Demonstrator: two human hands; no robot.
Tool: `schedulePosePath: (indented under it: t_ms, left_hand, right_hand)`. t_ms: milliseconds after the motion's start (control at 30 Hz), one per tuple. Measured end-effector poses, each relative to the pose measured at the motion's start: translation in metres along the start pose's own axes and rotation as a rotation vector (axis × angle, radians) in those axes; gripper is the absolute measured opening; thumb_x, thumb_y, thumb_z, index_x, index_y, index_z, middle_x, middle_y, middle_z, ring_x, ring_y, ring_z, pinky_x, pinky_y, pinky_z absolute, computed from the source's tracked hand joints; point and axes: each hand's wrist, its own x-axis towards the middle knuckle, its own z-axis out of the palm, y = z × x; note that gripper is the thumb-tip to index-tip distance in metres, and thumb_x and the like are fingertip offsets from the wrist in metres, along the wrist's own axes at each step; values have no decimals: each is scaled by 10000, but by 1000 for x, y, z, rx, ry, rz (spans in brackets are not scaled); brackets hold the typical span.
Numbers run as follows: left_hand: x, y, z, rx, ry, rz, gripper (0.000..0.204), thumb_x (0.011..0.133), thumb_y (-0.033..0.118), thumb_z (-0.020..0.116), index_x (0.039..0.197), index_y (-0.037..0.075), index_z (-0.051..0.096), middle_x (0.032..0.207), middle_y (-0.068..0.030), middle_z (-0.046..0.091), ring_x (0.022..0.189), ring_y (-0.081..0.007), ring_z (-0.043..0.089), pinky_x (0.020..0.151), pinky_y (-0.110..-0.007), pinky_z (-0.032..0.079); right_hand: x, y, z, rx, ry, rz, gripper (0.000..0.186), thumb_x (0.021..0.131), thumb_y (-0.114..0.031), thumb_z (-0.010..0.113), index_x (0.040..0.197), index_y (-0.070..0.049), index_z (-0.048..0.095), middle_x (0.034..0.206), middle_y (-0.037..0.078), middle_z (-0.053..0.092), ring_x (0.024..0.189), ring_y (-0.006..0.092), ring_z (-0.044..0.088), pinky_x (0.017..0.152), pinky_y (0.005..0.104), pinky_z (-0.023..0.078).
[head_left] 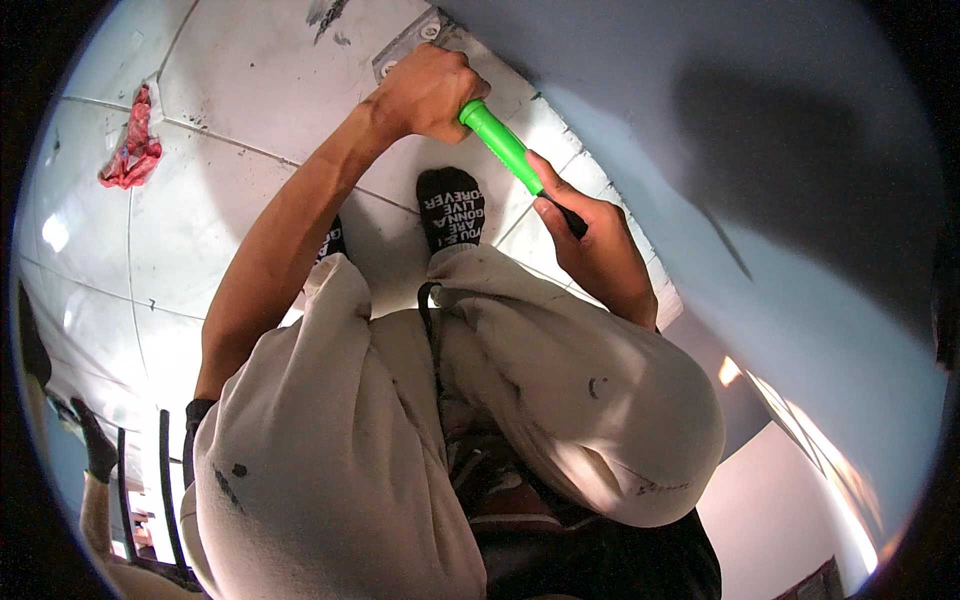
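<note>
A bright green cylinder with a black end (pixel 500 145) slants between my hands, close to the foot of the wall; its exact kind does not show. My left hand (pixel 430 92) is closed in a fist round its far end. At the near end, my right hand (pixel 597 235) grips the black part, with the thumb laid along it. Just past my left fist, a greyish plate (pixel 408 42) with round fittings lies at the floor's edge, partly covered by the hand. Whatever the far end of the cylinder touches is hidden by my left fist.
White floor tiles (pixel 240 90) meet a blue-grey wall (pixel 620 60) on the right. Crumpled red plastic (pixel 135 150) lies at the left. My socked foot (pixel 450 205) is below the cylinder. Another person's foot (pixel 95 440) and dark chair bars (pixel 166 490) show at lower left.
</note>
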Motion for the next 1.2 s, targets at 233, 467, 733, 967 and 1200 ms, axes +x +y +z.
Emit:
schedulePosePath:
  t_ms: [233,467,733,967,1200]
  left_hand:
    - [-16,-26,-27,64,-8,-49,255,574,292,745,752,121,676,704,-133,674,719,-386,684,655,-497,537]
    - [-4,-7,-10,35,50,10,200,584,270,724,707,117,687,646,-149,654,671,-383,679,623,-489,546]
    - [-7,-24,-29,62,9,-25,202,576,252,743,717,115,693,668,-133,671,690,-373,690,631,-485,548]
    - [-10,-23,-26,72,31,-34,206,568,255,740,708,116,682,662,-128,666,685,-377,681,614,-486,542]
    - [-9,-23,-19,10,44,-13,218,567,269,738,711,117,678,654,-129,661,681,-374,681,613,-485,533]
  right_hand:
    - [22,-21,2,-27,-30,-75,466,1025,-175,607,1485,-214,547,729,186,503,596,158,434,617,296,447]
    - [11,0,5,17,32,-100,461,1029,-195,609,1485,-231,552,716,224,565,569,199,510,634,311,489]
    - [24,-17,1,-17,-25,-51,449,1022,-191,608,1469,-210,569,690,213,541,569,173,477,614,325,480]
    - [23,-24,2,-11,-5,-36,451,1024,-202,595,1473,-223,561,675,223,493,558,166,454,599,328,468]
    - [22,-15,3,15,-3,-72,464,1018,-184,605,1478,-222,554,696,238,510,563,162,454,600,324,466]
